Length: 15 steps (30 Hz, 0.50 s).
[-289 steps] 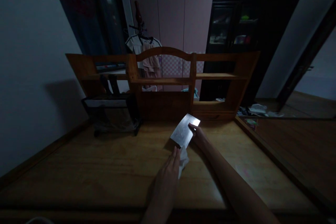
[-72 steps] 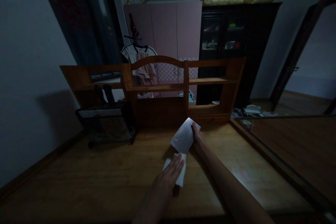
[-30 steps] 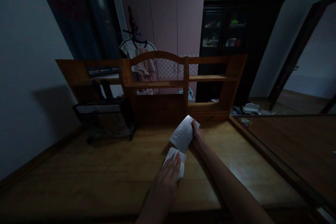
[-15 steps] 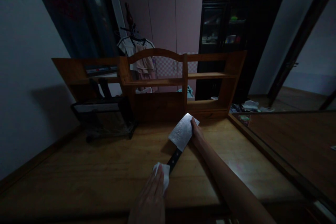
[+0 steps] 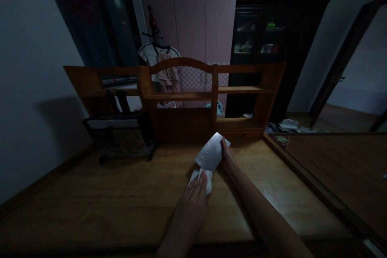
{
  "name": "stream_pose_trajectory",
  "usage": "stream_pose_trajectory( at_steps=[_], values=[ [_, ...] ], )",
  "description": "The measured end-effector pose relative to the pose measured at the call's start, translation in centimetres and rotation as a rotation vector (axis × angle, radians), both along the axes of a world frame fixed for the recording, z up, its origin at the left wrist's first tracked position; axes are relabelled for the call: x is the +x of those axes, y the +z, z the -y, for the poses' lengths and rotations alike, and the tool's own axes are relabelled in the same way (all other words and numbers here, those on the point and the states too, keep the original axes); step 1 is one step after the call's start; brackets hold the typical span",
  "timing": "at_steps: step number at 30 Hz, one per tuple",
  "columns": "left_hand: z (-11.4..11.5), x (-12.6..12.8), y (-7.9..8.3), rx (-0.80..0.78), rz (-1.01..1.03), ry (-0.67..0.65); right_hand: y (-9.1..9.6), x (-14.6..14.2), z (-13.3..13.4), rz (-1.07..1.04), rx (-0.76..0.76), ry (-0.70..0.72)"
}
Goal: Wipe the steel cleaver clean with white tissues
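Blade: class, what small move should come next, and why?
Probably draw the tissue back toward the body: the left hand lies over it at the near end of the blade, while the right hand grips the blade's far right side, seemingly steadying it.

Shiny metal blade (image 5: pixel 210 154), matt white wipe (image 5: pixel 206 181), smooth wooden desk (image 5: pixel 121 193)

Hands, one pair, bare. Left hand (image 5: pixel 193 198): back was smooth and broad, fingers long and slim. Right hand (image 5: pixel 229 158): narrow, thumb slender. Right forearm (image 5: pixel 266 207): bare, long, tapered evenly to a slim wrist. Left forearm (image 5: pixel 175 237): bare, partly in view. Nails and finer markings were too dim to read.
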<state>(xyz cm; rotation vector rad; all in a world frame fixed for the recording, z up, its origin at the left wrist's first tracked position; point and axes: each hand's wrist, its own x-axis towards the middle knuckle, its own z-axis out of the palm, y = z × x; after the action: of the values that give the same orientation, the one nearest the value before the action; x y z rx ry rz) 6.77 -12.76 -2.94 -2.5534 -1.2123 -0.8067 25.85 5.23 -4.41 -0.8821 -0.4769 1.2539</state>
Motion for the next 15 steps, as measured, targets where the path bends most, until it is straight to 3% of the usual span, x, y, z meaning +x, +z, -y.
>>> stream_pose_trajectory(
  at_steps=[9,15],
  values=[
    [2.2,-3.7,-1.7,0.031,-0.156,0.051,-0.2,0.0,-0.1,0.009,0.003,0.012],
    [3.0,-4.3,-1.1,0.050,-0.088,0.226,0.0,0.0,0.2,0.019,0.021,0.018]
  ],
)
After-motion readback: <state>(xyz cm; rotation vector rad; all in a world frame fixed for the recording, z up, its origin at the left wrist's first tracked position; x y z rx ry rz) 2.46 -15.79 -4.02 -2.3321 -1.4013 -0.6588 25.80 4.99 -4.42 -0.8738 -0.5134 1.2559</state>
